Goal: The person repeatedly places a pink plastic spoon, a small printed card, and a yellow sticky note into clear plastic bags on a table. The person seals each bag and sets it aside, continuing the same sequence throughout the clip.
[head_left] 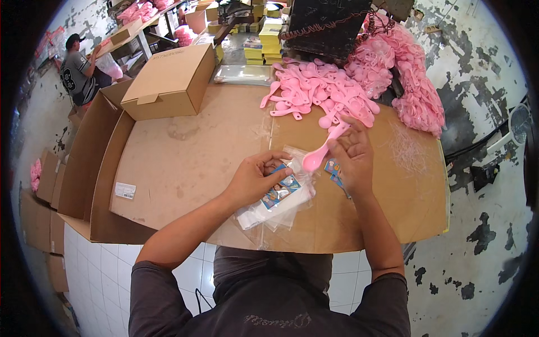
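Between the thumb and fingers of my right hand is a pink plastic spoon, its bowl pointing down toward the left. My left hand pinches a clear plastic bag with a blue printed card showing in or under it. Below that lies a stack of clear bags on the cardboard. Several small blue cards rest partly hidden beneath my right hand. Beyond my hands spreads a heap of loose pink spoons.
A closed cardboard box stands at the far left, beside an open carton. Bags full of pink spoons hang down at the right. Stacks of yellow cards stand at the back. Another person works at the upper left.
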`<state>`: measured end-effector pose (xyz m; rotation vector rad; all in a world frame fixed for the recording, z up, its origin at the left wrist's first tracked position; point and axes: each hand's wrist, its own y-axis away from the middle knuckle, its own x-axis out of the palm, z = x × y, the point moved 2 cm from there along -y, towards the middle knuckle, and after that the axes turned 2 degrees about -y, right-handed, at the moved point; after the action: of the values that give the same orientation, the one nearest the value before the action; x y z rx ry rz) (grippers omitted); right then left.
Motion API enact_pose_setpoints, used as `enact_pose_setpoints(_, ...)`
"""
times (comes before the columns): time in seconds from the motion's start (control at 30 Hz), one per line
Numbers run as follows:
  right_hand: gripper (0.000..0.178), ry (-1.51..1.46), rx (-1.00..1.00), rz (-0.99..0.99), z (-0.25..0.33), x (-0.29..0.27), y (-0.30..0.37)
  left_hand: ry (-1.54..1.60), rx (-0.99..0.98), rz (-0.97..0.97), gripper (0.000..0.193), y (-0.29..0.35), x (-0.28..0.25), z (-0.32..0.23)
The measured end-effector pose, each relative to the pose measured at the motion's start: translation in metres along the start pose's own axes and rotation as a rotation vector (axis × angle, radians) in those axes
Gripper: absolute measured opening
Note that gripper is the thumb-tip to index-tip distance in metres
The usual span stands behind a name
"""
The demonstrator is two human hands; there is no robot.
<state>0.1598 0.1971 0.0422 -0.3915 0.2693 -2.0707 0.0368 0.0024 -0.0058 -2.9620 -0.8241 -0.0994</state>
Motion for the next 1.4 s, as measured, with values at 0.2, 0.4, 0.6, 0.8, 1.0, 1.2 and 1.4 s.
enact_pose_setpoints(0.2, 0.051, 0.050, -0.053, -0.061, -0.006, -0.009, -0.005, -0.085, -0.042, 0.023, 0.034, -0.001, 0.001, -0.001)
enact_pose_setpoints(0.4, 0.048, 0.116, 0.027, 0.020, -0.007, 0.005, 0.005, -0.064, -0.012, 0.053, 0.031, 0.001, 0.002, -0.001)
enact_pose_setpoints(0.6, 0.048, 0.147, 0.037, 0.031, -0.013, 0.007, 0.008, -0.074, -0.074, 0.097, 0.031, 0.001, 0.006, -0.005)
enact_pose_setpoints(0.8, 0.039, 0.334, 0.063, 0.076, -0.025, 0.011, 0.014, -0.057, -0.063, 0.087, 0.031, 0.000, 0.002, 0.003)
enact_pose_setpoints(1.0, 0.028, 0.283, -0.071, 0.217, -0.002, 0.008, 0.003, 0.133, -0.074, 0.124, 0.036, 0.000, -0.002, -0.009)
enact_pose_setpoints(1.2, 0.021, 0.323, -0.036, 0.519, 0.043, 0.024, 0.006, 0.074, -0.038, 0.320, 0.042, 0.004, -0.002, -0.012)
enact_pose_setpoints(1.4, 0.017, 0.663, -0.407, 0.707, 0.105, 0.045, 0.003, 0.169, 0.204, 0.197, 0.041, 0.006, -0.005, -0.031)
